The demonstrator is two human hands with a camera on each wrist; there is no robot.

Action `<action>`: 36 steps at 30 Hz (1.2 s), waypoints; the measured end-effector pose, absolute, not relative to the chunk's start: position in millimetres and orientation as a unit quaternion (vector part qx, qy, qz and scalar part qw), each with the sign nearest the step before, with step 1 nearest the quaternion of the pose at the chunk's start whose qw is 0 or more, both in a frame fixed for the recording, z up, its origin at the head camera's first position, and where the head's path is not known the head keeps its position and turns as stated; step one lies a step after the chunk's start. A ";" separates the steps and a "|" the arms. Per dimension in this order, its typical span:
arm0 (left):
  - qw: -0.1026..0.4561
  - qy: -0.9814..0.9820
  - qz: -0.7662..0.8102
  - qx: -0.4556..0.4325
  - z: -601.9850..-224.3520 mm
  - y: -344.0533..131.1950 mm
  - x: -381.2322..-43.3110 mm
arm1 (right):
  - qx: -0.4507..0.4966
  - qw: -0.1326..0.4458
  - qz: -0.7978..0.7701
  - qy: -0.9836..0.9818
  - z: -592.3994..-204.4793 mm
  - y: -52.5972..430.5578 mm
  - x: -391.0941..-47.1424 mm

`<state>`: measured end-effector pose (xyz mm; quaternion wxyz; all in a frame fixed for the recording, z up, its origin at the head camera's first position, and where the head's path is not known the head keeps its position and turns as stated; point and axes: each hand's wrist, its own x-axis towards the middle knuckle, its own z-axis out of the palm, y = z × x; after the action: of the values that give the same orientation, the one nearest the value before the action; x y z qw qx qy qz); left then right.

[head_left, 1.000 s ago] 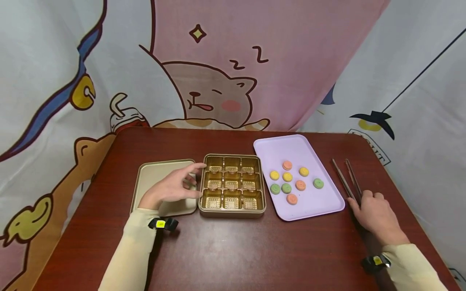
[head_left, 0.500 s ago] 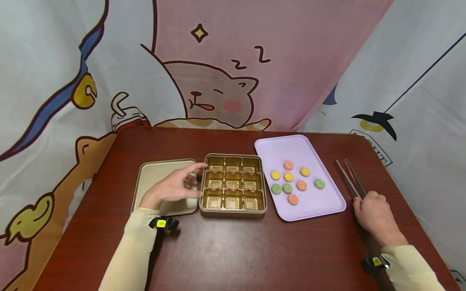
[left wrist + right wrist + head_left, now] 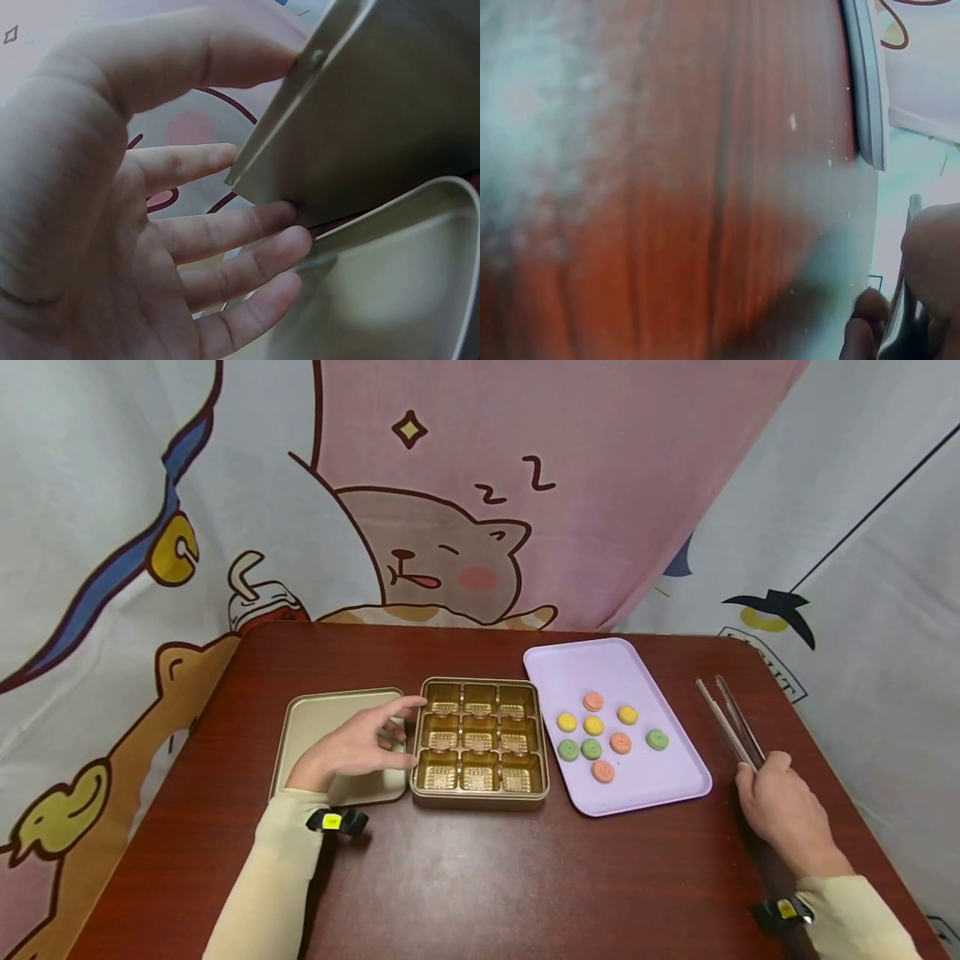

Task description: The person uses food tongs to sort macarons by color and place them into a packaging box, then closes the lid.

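- Curtain, pink part: two letters like "Z", one smaller.
- Printed sign on the curtain's right, partly behind the desk: "UT" legible, the rest unclear.
- Yellow tag, left wristband: too small to read.

Slim metal tongs, tips apart, slant well right of an open gold tin with nine compartments.

R fingers grip metal tongs nr tray & tbl.
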<state>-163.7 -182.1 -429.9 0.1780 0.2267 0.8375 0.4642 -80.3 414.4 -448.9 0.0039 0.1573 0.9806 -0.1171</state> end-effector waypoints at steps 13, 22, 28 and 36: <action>0.178 0.838 0.462 0.229 -432.4 -183.6 -164.4 | 0.136 -0.026 -0.103 0.985 -437.4 411.4 -62.4; 0.176 0.838 0.460 0.233 -433.1 -183.5 -165.8 | 0.088 -0.024 -0.089 0.992 -429.9 407.3 -52.4; 0.178 0.836 0.464 0.232 -432.0 -183.3 -166.0 | 0.070 0.006 -0.076 0.995 -428.4 406.9 -48.0; 0.178 0.837 0.462 0.232 -432.6 -183.4 -166.3 | 0.040 0.041 -0.062 0.996 -431.8 409.5 -40.6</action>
<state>-166.3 -183.4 -432.6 0.1779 0.2319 0.8374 0.4618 -40.6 409.5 -431.8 0.0414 0.0403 0.9964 -0.0623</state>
